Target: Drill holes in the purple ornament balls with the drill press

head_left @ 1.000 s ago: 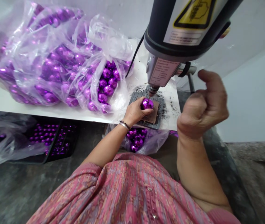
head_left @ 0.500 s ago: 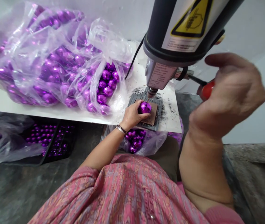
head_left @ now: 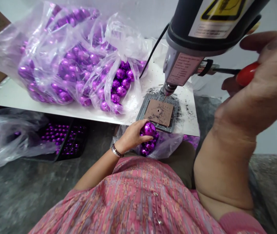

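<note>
My left grip is clamped on a shiny purple bauble, over a plastic bag below the worktop edge. My right grip is closed around a red-handled tool. The drill head has a yellow warning label, its small print unreadable.

Pale wall — white table, grey floor
</note>
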Available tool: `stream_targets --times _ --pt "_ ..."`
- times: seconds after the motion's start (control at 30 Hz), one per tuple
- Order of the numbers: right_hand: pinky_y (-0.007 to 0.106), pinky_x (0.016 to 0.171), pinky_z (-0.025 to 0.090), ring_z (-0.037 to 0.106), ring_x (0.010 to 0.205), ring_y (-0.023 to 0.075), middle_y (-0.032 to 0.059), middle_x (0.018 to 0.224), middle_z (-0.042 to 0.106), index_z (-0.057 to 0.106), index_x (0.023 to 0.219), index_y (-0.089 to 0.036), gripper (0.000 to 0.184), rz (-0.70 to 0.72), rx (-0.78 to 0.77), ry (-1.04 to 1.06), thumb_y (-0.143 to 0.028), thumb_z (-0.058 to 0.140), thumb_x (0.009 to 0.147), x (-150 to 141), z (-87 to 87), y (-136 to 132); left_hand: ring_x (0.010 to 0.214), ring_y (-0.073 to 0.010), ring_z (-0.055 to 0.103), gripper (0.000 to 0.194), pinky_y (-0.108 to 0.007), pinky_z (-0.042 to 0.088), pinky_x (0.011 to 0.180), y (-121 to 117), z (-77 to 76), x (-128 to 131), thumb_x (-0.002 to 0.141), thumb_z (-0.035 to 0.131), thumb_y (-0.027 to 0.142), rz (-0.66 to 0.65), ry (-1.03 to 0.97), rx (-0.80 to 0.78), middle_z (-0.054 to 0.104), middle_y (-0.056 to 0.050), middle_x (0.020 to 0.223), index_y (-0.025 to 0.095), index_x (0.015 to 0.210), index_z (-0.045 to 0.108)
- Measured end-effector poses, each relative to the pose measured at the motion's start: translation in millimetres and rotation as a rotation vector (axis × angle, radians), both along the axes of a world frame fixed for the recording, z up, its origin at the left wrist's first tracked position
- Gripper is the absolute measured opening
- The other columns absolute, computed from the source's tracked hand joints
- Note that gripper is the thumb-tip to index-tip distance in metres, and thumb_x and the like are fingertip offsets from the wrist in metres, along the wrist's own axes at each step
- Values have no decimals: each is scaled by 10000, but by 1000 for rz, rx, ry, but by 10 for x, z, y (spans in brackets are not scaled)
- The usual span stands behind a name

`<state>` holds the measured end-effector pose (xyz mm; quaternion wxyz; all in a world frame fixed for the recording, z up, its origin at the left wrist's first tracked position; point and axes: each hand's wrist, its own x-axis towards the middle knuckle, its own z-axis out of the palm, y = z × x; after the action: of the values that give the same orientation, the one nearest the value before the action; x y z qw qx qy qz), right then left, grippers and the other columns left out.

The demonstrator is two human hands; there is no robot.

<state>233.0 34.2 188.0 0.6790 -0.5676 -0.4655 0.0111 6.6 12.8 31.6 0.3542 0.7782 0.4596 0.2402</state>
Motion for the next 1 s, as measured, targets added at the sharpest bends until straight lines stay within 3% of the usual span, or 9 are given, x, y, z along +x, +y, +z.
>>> stream_targets --times 0.17,0.3,0.37,0.43,0.53,0.63,0.77,0.87,1.0 --pt "51 785 455 697 1015 -26 -52 934 695 795 1080 -157 490 -27 -14 18 -405 379 1001 -8 -40 -4 1327 -303 700 604 -493 551 1188 25 -2 -123 809 914 306 46 31 92 737 -151 1416 214 1369 707" --pt "3 658 371 668 870 -64 -29 905 685 792 1047 -129 558 -30 43 2 -429 324 1009 13 -71 24 1203 -242 736 333 -423 584 1130 415 181 -226 1000 628 203 199 74 276 780 -141 1305 186 1312 741" --pt "3 642 349 646 830 -79 -35 929 686 792 1046 -128 555 -19 41 1 -426 326 1005 10 -68 22 1275 -252 705 405 -419 555 1162 658 309 -302 1006 486 110 333 198 347 760 -150 1354 170 1312 744" --pt "6 642 347 625 811 -93 -41 969 692 794 1057 -135 540 -11 32 -1 -417 336 1004 -1 -62 11 1245 -293 715 447 -445 570 1115 845 429 -384 976 454 78 431 432 309 766 -164 1328 170 1288 760" --pt "15 598 329 553 710 -110 -35 982 702 806 1027 -144 522 -8 39 9 -396 349 1027 -14 -67 -1 1170 -387 731 344 -512 579 1058 942 547 -477 943 551 142 361 794 172 787 -223 1213 115 1181 799" --pt "47 534 282 488 622 -106 -13 934 697 818 1006 -167 520 10 75 9 -366 340 1060 -4 -85 6 1194 -421 713 360 -523 575 1038 872 565 -501 925 528 107 243 953 145 771 -265 1236 70 1152 805" --pt "37 570 330 516 640 -107 -11 946 701 813 983 -166 519 17 100 -2 -344 333 1071 23 -113 25 1190 -408 715 457 -523 579 1022 768 495 -488 882 507 38 214 957 127 753 -271 1237 82 1235 793" --pt "26 585 346 639 795 -65 14 1005 721 789 943 -110 538 12 97 -26 -391 346 1064 27 -123 15 1231 -388 701 503 -515 553 1101 760 465 -501 842 576 26 233 872 129 741 -260 1242 93 1299 773" --pt "30 641 335 707 1004 2 -25 959 699 758 935 -67 608 30 23 -41 -456 296 1008 22 -115 -9 1348 -385 626 539 -516 502 1198 769 532 -512 857 674 121 452 627 264 685 -232 1364 121 1394 715"
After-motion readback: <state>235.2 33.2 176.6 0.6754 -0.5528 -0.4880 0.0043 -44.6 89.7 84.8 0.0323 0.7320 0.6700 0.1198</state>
